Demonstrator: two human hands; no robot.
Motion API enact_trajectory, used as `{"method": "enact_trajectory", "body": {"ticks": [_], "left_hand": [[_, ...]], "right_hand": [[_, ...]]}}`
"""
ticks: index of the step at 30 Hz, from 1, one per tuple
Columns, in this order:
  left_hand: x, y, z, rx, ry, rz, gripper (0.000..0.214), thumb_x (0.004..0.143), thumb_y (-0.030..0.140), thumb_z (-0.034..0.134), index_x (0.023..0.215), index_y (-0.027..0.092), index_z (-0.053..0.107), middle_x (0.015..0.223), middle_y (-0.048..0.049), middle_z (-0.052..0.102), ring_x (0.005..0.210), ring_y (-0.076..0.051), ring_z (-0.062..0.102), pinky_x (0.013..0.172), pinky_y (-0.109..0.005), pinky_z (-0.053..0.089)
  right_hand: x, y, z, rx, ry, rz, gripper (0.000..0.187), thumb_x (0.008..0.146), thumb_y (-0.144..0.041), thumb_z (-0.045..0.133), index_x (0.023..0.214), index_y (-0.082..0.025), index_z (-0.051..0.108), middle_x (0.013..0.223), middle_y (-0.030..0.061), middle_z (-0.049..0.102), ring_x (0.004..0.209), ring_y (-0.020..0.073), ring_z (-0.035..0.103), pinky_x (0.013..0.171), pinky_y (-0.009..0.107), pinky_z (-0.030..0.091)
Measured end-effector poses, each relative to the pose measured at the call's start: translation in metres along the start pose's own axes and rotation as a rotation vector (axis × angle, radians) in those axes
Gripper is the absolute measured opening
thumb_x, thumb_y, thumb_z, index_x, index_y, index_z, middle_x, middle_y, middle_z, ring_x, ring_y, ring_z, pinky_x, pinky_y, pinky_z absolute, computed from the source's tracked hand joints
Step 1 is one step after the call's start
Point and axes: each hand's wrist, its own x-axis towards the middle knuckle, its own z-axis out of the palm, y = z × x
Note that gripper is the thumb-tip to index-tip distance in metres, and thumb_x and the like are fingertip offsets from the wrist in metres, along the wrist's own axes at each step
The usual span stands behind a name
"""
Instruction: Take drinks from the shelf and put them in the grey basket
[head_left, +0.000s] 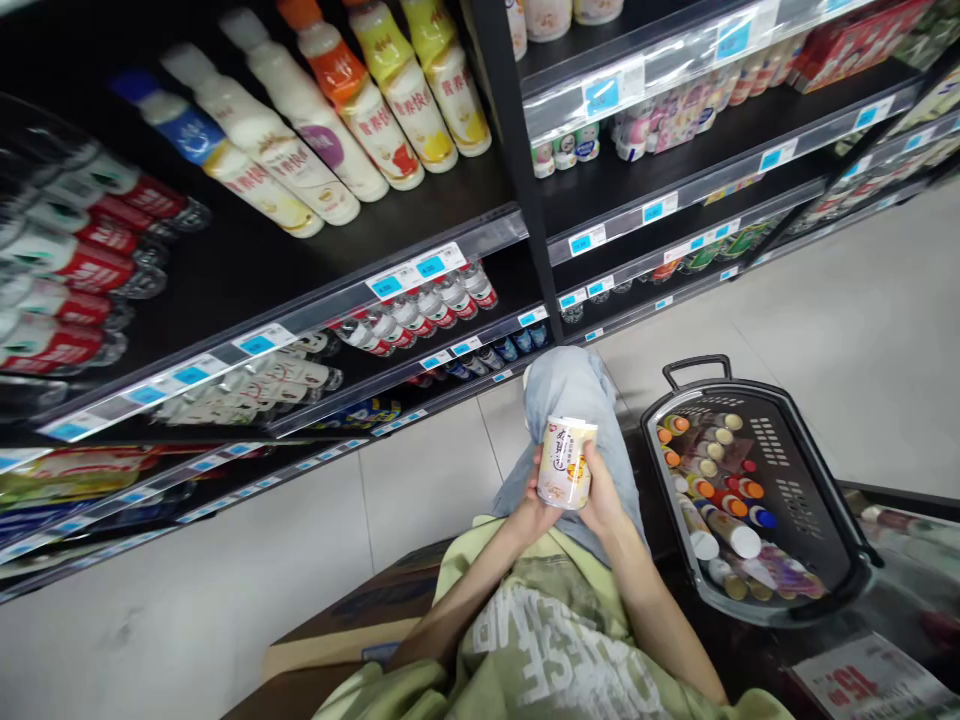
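A pack of small cream-coloured drink bottles (566, 462) with an orange and purple label sits between both my hands, held above my knee in pale jeans. My left hand (535, 503) wraps its left side. My right hand (604, 494) grips its right side, fingers curled round it. Right of my knee stands a black shopping basket (810, 490) on the floor with several small bottles lying in it. Black store shelves (420, 275) with rows of drink bottles rise in front of me.
Tall milk-drink bottles (330, 120) line the upper shelf, red-labelled bottles (82, 250) fill the far left. Blue price tags run along the shelf edges. A brown cardboard box (360, 620) lies at my left. Pale floor tiles (847, 320) stretch to the right.
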Motion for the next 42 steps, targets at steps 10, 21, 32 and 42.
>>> {"method": "enact_trajectory", "body": {"ticks": [10, 21, 32, 42], "left_hand": [[-0.025, 0.039, 0.042, 0.277, -0.151, -0.11, 0.081, 0.086, 0.061, 0.083, 0.157, 0.033, 0.057, 0.169, -0.0104, 0.048, 0.154, -0.04, 0.048, 0.12, -0.054, 0.052], [-0.027, 0.047, 0.056, 0.941, -0.122, 0.096, 0.072, 0.063, 0.02, 0.101, 0.131, 0.026, 0.078, 0.141, -0.0127, 0.072, 0.135, -0.04, 0.066, 0.123, -0.056, 0.049], [0.064, 0.038, 0.093, 1.515, -0.836, 0.43, 0.034, 0.099, 0.022, 0.069, 0.132, 0.027, 0.077, 0.143, -0.0088, 0.072, 0.143, -0.032, 0.061, 0.121, -0.057, 0.052], [0.098, 0.037, 0.085, 1.468, -0.566, 0.608, 0.017, 0.103, 0.021, 0.06, 0.1, 0.02, 0.077, 0.106, -0.0082, 0.083, 0.105, -0.023, 0.077, 0.099, -0.043, 0.063]], "right_hand": [[-0.013, 0.015, -0.008, -0.22, 0.256, -0.427, 0.101, 0.058, -0.092, 0.08, 0.137, -0.031, 0.066, 0.116, 0.0121, 0.078, 0.118, 0.0388, 0.07, 0.095, 0.052, 0.06], [-0.091, -0.056, -0.034, -0.745, 0.211, -0.65, 0.071, 0.075, -0.043, 0.093, 0.138, -0.029, 0.065, 0.125, 0.0105, 0.075, 0.113, 0.0331, 0.072, 0.101, 0.047, 0.057], [-0.184, -0.111, -0.13, -1.265, 0.682, -0.483, 0.063, 0.07, -0.037, 0.093, 0.127, -0.023, 0.072, 0.118, 0.0099, 0.078, 0.095, 0.0274, 0.076, 0.08, 0.038, 0.063], [-0.206, -0.126, -0.281, -1.611, 1.514, -0.152, 0.056, 0.065, -0.031, 0.074, 0.12, -0.019, 0.066, 0.123, 0.016, 0.071, 0.107, 0.0336, 0.068, 0.094, 0.047, 0.054]]}}
